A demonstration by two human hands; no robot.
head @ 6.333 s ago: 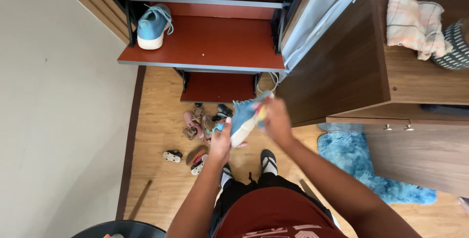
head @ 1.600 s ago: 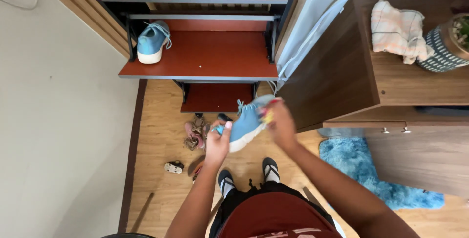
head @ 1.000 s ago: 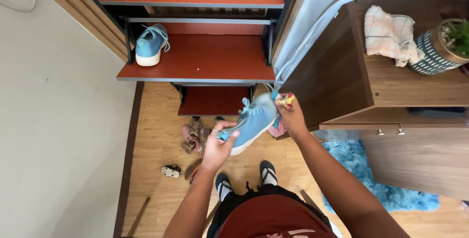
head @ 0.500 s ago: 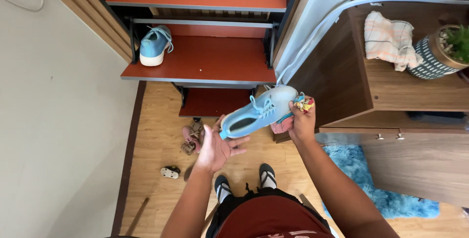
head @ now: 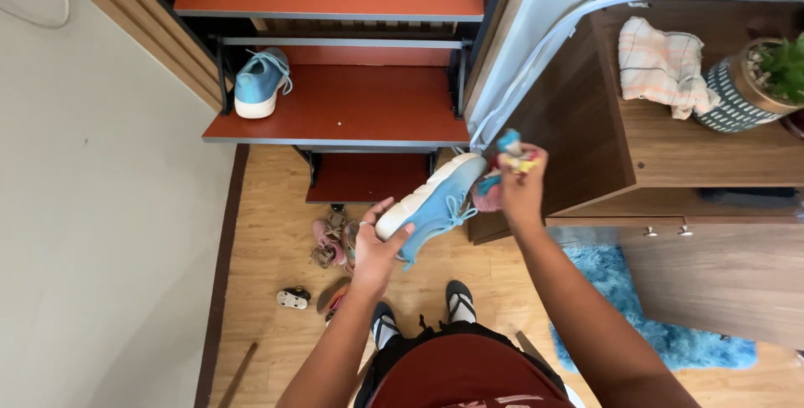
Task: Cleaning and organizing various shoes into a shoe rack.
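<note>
Above wooden floor (head: 268,232): light-blue sneaker (head: 435,203), white sole up; left hand (head: 378,249) fingers clamped on it, right hand (head: 521,186) fingers gripping multicoloured cloth (head: 512,147).

A home entryway: shoe rack (head: 335,115), wooden cabinet (head: 712,148), blue rug (head: 636,307)

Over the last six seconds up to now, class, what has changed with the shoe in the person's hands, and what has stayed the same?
The blue sneaker has turned sole-up and risen toward the shelves. The left hand, open beneath it half a second ago, grips its toe again. The right hand has kept the colourful cloth at the heel. The matching sneaker on the red shelf and the small shoes on the floor stayed put.
</note>
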